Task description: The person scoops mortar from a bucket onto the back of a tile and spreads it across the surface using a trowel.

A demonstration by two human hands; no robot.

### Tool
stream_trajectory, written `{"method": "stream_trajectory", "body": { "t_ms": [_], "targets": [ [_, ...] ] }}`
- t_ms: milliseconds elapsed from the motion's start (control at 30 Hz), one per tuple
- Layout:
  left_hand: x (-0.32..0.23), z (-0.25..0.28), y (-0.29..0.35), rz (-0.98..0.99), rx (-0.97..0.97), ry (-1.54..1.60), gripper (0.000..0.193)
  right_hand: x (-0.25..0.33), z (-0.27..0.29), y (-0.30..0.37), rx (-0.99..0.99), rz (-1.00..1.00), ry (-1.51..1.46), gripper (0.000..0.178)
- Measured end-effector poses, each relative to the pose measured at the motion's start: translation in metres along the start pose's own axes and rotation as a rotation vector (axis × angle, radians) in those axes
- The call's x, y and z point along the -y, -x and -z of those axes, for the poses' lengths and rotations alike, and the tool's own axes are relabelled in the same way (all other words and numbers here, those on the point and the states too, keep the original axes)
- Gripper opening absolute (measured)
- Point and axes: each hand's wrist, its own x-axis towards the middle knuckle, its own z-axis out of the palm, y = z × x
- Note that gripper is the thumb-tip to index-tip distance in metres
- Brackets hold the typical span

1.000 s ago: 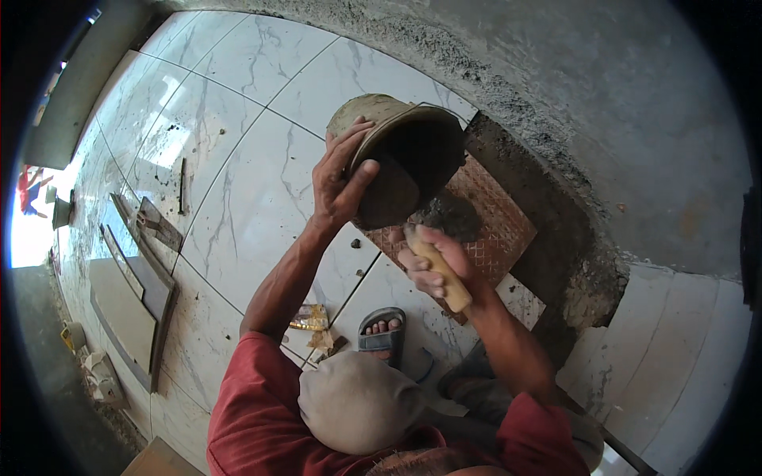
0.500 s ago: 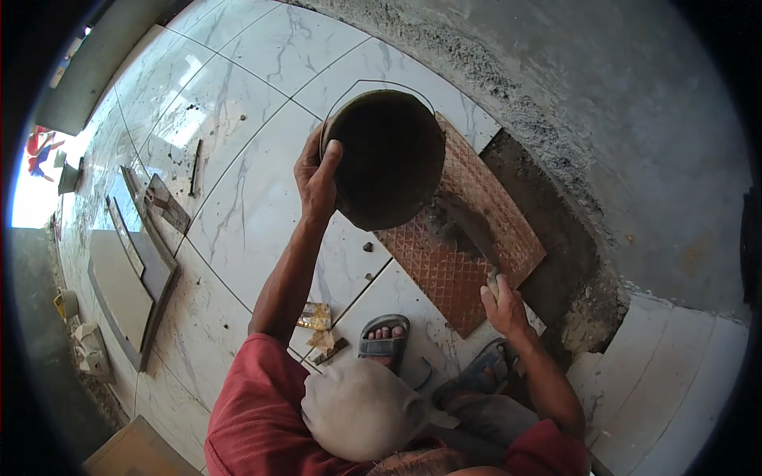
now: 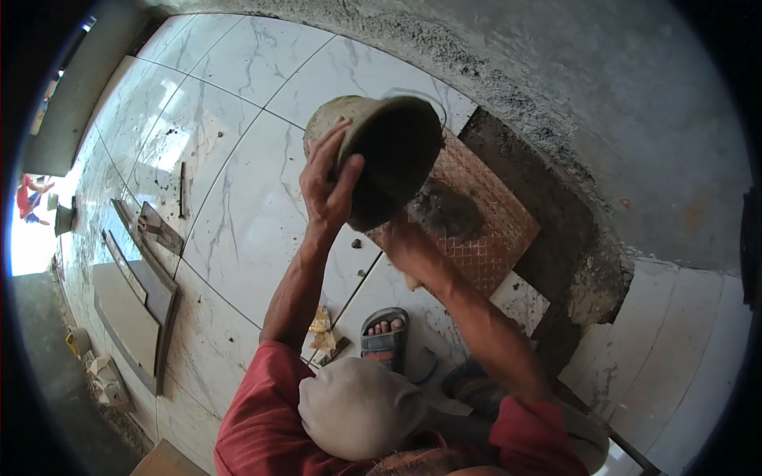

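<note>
Upper centre, the bucket (image 3: 390, 151) has tipped rightward, fingers of the left hand (image 3: 327, 178) clamped on it; the right hand (image 3: 406, 242) (finger state hidden, can't tell) has come beside its lower rim, apparently joining the work.

L hand (image 3: 327, 178) on tilted bkt (image 3: 389, 155), R hand (image 3: 408, 244) w/ trowel (image 3: 412, 282), mortar (image 3: 454, 211) on brn tile (image 3: 480, 266)

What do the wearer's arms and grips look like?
Left sleeve and right sleeve: short, red fabric. Left forearm and right forearm: bare, no watch or wristband visible. Left grip and right grip: ungloved human hands; right fingers mostly hidden. No cables seen.
</note>
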Motion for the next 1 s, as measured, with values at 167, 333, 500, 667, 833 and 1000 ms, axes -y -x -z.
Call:
{"method": "stream_trajectory", "body": {
  "t_ms": [167, 333, 500, 667, 833, 1000],
  "targets": [
    [-0.002, 0.013, 0.007, -0.030, 0.129, -0.047, 0.039, 0.060, 0.073, 0.022, 0.522, -0.411, -0.941, 0.036],
    [0.007, 0.019, 0.006, 0.049, 0.140, 0.062, 0.042, 0.016, 0.079, 0.040, 0.806, -0.395, -1.907, 0.046],
    [0.032, 0.036, 0.007, 0.312, -0.105, 0.434, 0.045, 0.017, 0.132, 0.072, 0.801, -0.356, -1.967, 0.047],
    [0.044, 0.050, 0.003, 0.358, -0.243, 0.535, 0.044, -0.011, 0.173, 0.108, 0.238, -0.247, -0.907, 0.046],
    [0.042, 0.046, -0.002, 0.365, -0.222, 0.548, 0.045, -0.055, 0.143, 0.129, 0.133, -0.141, 0.023, 0.043],
    [0.028, 0.035, 0.003, 0.335, -0.154, 0.494, 0.047, 0.013, 0.111, 0.062, -0.046, -0.032, -0.179, 0.032]
  ]
}}
